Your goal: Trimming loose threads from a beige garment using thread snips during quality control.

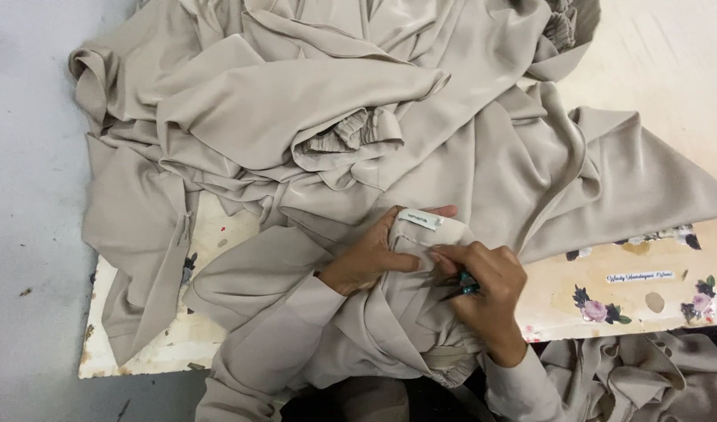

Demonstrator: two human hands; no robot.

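Beige garment fabric (311,117), smooth and slightly shiny, lies heaped in loose folds over most of a worn white work board (648,70), with one gathered, elasticated cuff (351,133) showing near the middle of the pile and another ruffled edge at the top right corner. Close to the near edge of the board, the person's left hand (370,258) pinches a bunched section of the cloth, fingers closed around it and thumb stretched along a fold, right beside a small white sewn-in label (419,219) that lies flat on the fabric just above the fingertips. Touching that same fold, the right hand (487,293) is curled tightly around a small thread snipper with a teal grip (466,287); its dark tip points toward the left hand, and whether the blades are together I cannot tell. Both wrists come out of long beige sleeves much the same colour as the cloth. On the board's front right strip sit floral stickers (597,309) with pink roses and dark leaves, beside a narrow white paper strip (640,276). More of the beige cloth (640,375) hangs crumpled below the board at the lower right. To the left, the grey floor (26,234) runs along the board's chipped edge.
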